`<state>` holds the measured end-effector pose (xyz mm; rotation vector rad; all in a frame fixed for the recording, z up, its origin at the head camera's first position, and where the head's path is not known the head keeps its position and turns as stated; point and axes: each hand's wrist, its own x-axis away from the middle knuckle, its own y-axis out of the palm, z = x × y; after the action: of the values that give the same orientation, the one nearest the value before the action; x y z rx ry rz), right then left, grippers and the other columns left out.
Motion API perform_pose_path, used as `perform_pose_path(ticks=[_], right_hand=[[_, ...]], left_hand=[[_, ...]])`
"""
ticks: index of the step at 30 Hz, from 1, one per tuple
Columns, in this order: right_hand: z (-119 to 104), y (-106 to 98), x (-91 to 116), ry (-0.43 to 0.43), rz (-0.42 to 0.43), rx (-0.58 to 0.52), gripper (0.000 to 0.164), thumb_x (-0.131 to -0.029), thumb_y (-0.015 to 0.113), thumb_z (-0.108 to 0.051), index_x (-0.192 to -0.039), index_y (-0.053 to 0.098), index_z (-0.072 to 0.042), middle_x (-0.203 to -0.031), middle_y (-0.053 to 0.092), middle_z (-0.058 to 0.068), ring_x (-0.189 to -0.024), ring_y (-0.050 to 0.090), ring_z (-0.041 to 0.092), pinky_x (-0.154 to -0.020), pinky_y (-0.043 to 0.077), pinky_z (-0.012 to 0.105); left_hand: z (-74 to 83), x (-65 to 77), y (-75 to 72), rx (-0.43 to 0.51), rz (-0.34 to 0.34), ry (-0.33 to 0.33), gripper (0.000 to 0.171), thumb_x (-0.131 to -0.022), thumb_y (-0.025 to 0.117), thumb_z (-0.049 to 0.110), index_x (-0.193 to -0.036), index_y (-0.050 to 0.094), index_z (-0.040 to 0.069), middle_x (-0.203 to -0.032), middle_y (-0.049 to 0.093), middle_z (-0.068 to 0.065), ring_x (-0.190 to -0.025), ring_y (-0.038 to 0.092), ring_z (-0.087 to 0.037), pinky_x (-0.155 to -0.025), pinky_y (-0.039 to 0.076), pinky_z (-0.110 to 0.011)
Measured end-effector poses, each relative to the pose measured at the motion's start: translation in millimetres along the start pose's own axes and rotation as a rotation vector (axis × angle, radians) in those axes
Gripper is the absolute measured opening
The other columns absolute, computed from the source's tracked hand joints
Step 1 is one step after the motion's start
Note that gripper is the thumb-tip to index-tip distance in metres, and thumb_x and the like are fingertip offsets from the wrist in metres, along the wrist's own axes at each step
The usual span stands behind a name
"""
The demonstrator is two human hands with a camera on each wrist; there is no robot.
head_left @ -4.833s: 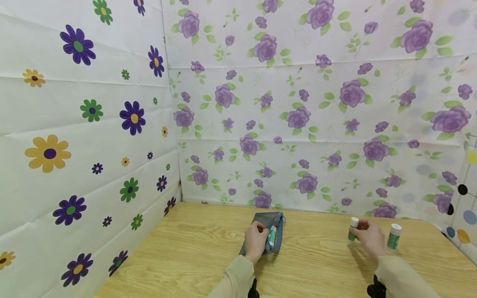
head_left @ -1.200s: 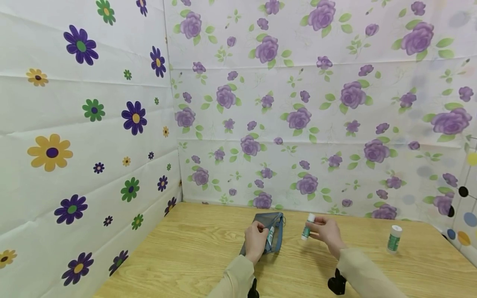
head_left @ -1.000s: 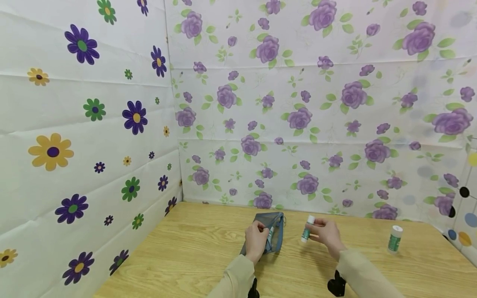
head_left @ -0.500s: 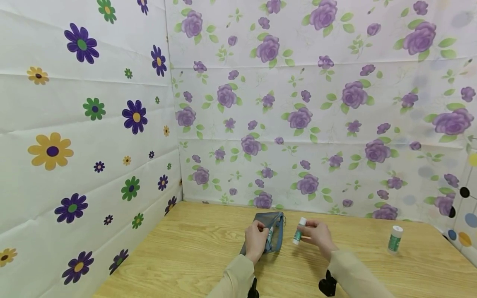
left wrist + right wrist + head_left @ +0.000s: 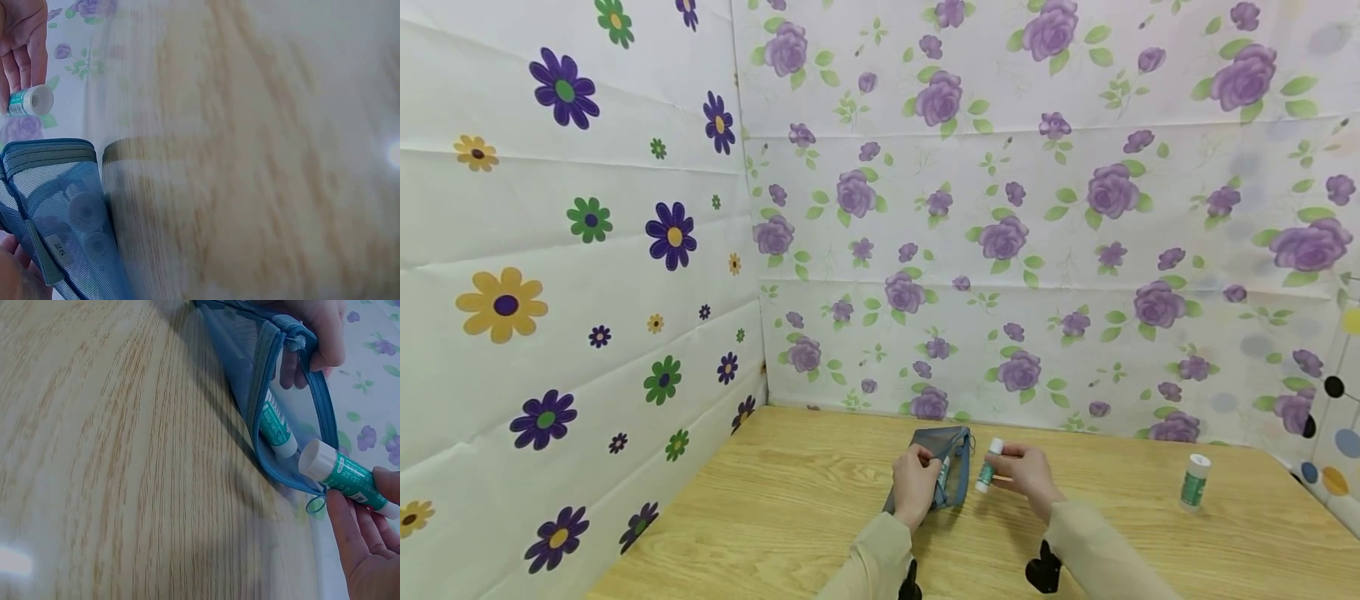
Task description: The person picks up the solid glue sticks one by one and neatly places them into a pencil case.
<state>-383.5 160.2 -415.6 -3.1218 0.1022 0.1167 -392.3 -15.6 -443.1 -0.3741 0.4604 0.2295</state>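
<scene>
glue stick (image 5: 987, 473) is pinched by right hand (image 5: 1027, 477), just outside mesh pouch (image 5: 938, 438) which left hand (image 5: 914, 485) grips. inside it a second stick (image 5: 277, 427) already lies, so this part seems done; farther, toward the right edge of tabletop (image 5: 805, 467), upright stick (image 5: 1195, 483) seems left.

We're over the counter (image 5: 790, 500) now, pale yellow wood, grain running from nine o'clock to three, and we've got a blue mesh pouch (image 5: 940, 441) resting on it, zip-edged mouth gaping toward three! Out at three o'clock from that, well apart, we see a white-capped, green-labelled tube (image 5: 1195, 483) standing upright!
</scene>
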Motion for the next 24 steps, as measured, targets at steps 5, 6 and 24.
perform_pose_path(ticks=[5, 6, 24], right_hand=[[3.3, 3.9, -2.8, 0.004, 0.012, -0.004, 0.035, -0.085, 0.059, 0.000, -0.112, 0.046, 0.018, -0.097, 0.054, 0.023, -0.084, 0.059, 0.032, -0.077, 0.045, 0.046], [3.5, 4.7, -2.6, 0.001, 0.010, -0.003, 0.035, -0.086, 0.059, 0.000, -0.112, 0.046, 0.018, -0.097, 0.054, 0.023, -0.083, 0.059, 0.032, -0.077, 0.045, 0.046], [5.5, 22.5, -2.4, 0.024, 0.017, -0.046, 0.034, -0.085, 0.059, 0.002, -0.111, 0.045, 0.019, -0.094, 0.054, 0.023, -0.080, 0.059, 0.031, -0.077, 0.045, 0.047]], left_hand=[[-0.8, -0.4, 1.4, -0.004, 0.002, 0.001, 0.007, -0.083, 0.060, 0.000, -0.078, 0.059, 0.006, -0.063, 0.049, 0.003, -0.047, 0.043, -0.009, -0.043, 0.037, -0.026], [-0.8, -0.3, 1.5, -0.002, 0.004, 0.003, 0.008, -0.083, 0.060, 0.000, -0.078, 0.059, 0.006, -0.062, 0.049, 0.003, -0.046, 0.043, -0.009, -0.043, 0.037, -0.026], [1.4, 0.4, 0.7, -0.003, 0.018, 0.007, 0.009, -0.082, 0.061, -0.001, -0.077, 0.059, 0.007, -0.061, 0.049, 0.004, -0.046, 0.043, -0.009, -0.042, 0.036, -0.026]])
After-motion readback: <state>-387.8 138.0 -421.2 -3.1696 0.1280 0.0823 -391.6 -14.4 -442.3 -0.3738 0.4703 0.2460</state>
